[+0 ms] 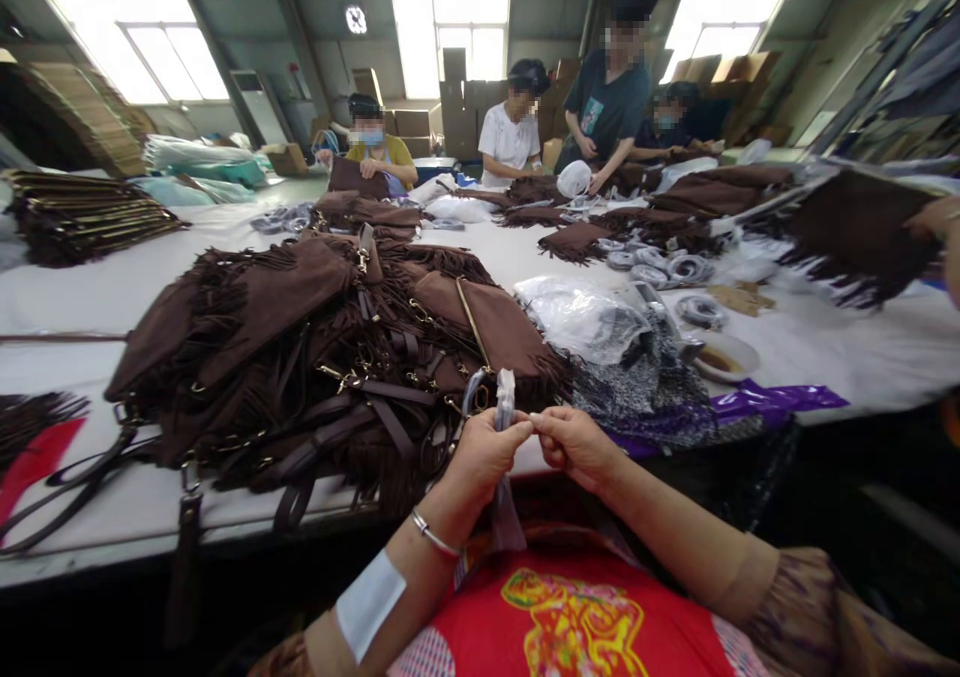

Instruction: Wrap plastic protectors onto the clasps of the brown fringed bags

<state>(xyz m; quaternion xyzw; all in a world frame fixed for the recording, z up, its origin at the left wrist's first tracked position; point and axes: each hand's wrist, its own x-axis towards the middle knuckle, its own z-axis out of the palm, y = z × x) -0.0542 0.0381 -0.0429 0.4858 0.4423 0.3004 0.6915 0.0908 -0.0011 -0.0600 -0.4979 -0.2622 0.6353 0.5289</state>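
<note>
My left hand (484, 452) is closed around a wrapped strap (505, 402), whose pale plastic-covered end sticks up above the fingers and whose lower part hangs toward my lap. Beside it, my right hand (574, 444) is closed in a pinch, its fingertips meeting my left thumb. What lies between those fingertips is too small to make out. Just beyond both hands rises a large pile of brown fringed bags (300, 287) with dark straps and gold-coloured clasps.
Clear plastic wrap (581, 317) lies right of the pile, near a bowl (724, 357) and purple plastic (780, 400). Coiled wrapped straps (686, 267) sit farther back. Several people work across the white table (60, 302). At far right, another person's hand (934, 219) holds a fringed brown piece.
</note>
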